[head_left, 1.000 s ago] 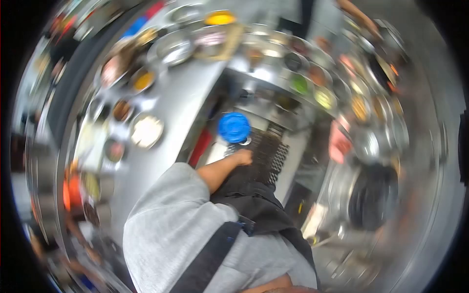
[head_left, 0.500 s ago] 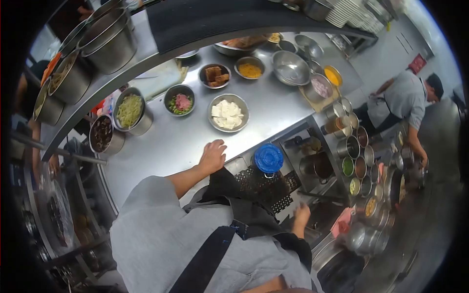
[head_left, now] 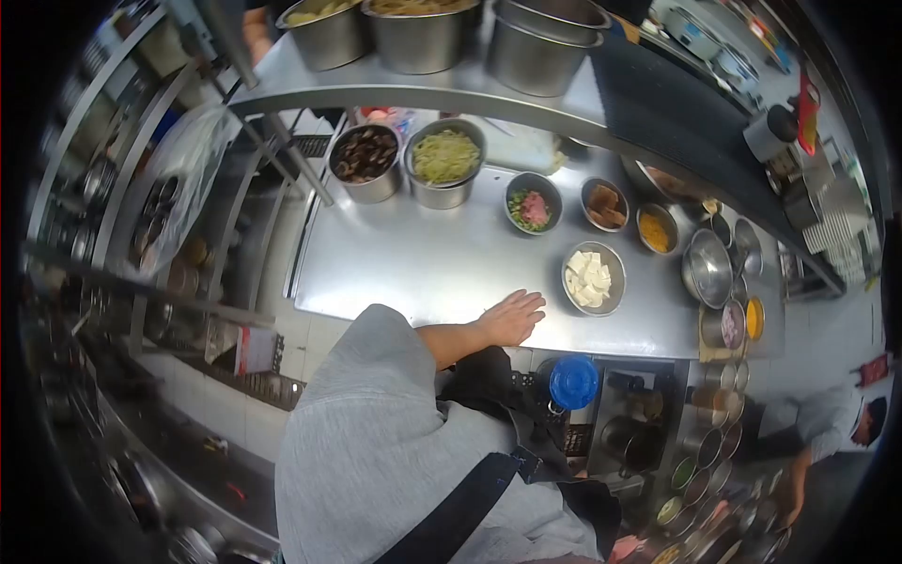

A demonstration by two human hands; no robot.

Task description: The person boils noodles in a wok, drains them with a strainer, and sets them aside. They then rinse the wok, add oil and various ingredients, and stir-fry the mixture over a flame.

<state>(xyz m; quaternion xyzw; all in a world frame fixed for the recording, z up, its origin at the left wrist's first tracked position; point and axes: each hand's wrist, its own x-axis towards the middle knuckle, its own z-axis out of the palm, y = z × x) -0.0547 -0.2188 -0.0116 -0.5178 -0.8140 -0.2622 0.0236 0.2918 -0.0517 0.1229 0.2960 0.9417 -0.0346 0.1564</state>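
Observation:
My left hand (head_left: pixel 512 318) rests palm-down near the front edge of the steel worktop (head_left: pixel 404 273), fingers spread and holding nothing. Just right of its fingertips, but apart from them, stands a metal bowl (head_left: pixel 618 293) of white tofu-like pieces (head_left: pixel 588 280). Behind that is a small bowl with chopped greens and pink minced-looking food (head_left: pixel 532 209). Beside it are a bowl of brown blocks (head_left: pixel 606 204) and one of orange-yellow bits (head_left: pixel 655 230). Below the worktop edge, right of my left forearm, is a blue lid (head_left: pixel 573 382). My right hand is out of sight.
Deep tins of shredded green vegetable (head_left: pixel 447 155) and dark pieces (head_left: pixel 366 158) stand at the back left. A raised shelf (head_left: pixel 413 97) with large tins crosses above the worktop. Several containers line the right side, where a co-worker (head_left: pixel 827 423) bends over.
The view has swung left, so the worktop things sit further right in it. My right hand has left the view. My left hand remains on the worktop, its fingers now more spread.

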